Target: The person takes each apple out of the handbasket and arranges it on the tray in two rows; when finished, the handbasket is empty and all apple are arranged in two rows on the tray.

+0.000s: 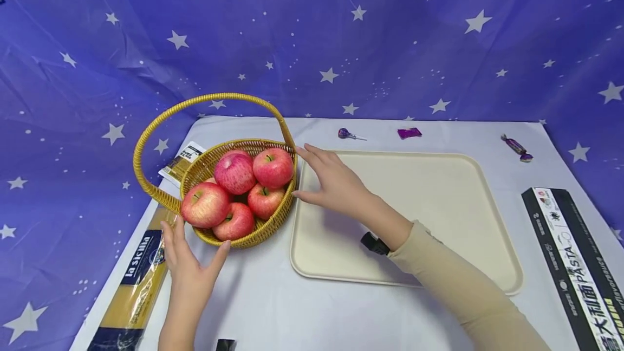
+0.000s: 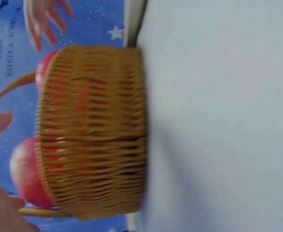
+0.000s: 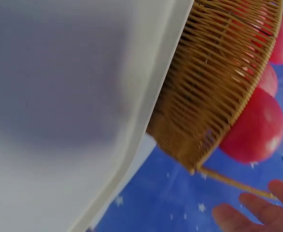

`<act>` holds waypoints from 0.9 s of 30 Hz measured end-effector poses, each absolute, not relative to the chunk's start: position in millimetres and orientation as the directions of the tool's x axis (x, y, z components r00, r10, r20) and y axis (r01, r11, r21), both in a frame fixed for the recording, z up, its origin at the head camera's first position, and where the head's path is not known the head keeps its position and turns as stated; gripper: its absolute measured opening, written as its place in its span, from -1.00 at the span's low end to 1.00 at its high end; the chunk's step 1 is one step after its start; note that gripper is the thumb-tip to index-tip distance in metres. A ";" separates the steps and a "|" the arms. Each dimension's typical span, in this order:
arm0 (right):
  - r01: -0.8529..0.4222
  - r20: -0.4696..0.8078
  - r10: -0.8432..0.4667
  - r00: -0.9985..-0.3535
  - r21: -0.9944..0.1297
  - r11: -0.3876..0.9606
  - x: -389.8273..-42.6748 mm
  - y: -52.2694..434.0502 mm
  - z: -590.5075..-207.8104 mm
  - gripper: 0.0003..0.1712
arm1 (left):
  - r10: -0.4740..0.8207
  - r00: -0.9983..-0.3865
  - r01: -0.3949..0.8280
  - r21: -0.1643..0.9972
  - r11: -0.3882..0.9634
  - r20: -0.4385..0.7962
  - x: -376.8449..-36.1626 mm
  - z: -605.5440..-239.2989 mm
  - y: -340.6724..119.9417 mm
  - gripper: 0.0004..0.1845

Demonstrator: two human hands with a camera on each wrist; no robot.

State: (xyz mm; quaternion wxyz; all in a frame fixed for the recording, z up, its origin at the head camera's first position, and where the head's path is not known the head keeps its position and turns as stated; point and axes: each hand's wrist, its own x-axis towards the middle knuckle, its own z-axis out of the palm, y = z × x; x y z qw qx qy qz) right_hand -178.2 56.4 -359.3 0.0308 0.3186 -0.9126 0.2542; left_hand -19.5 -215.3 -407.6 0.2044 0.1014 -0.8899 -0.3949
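Both hands cupped at a wicker basket of apples, nothing gripped yet.

Nearest the lens: left hand [image 1: 187, 264], fingers straight and spread, thumb and forefinger bracketing the near wall of the wicker basket [image 1: 265, 226], touching or just short of it. Right hand [image 1: 331, 183] open too, reaching in over the cream tray [image 1: 439, 221], fingertips by the far-right rim. Basket on the white table [image 1: 253, 297], just left of the tray, five red apples [image 1: 235, 173] heaped inside, handle [image 1: 195, 103] arched above. Best done by pressing evenly on opposite walls, low down, keeping level so no apple rolls out. Pasta packet [image 1: 141, 280] under the left wrist.
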 end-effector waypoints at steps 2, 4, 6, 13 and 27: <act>-0.596 0.210 -0.577 -0.789 -0.489 0.637 -183.8 43.3 -358.4 -0.01 | -0.352 -0.907 -0.006 0.829 0.559 0.231 -21.2 -414.8 -216.0 0.10; -0.594 0.202 -0.586 -0.785 -0.517 0.617 -188.5 31.9 -357.6 -0.02 | -0.354 -0.923 -0.008 0.912 0.410 0.151 -23.3 -419.2 -215.0 0.07; -0.588 0.194 -0.589 -0.784 -0.537 0.605 -192.4 21.7 -357.0 -0.02 | -0.366 -0.927 -0.020 0.965 0.261 0.079 -25.2 -420.6 -213.7 0.03; -0.537 0.139 -0.575 -0.806 -0.580 0.613 -203.8 -1.7 -358.2 -0.01 | -0.454 -0.891 -0.004 1.000 -0.006 -0.006 -32.2 -421.3 -212.4 -0.14; -0.492 0.160 -0.519 -0.840 -0.629 0.602 -200.4 1.2 -353.1 -0.07 | -0.469 -0.883 0.024 0.999 -0.024 0.010 -36.4 -427.5 -204.4 -0.20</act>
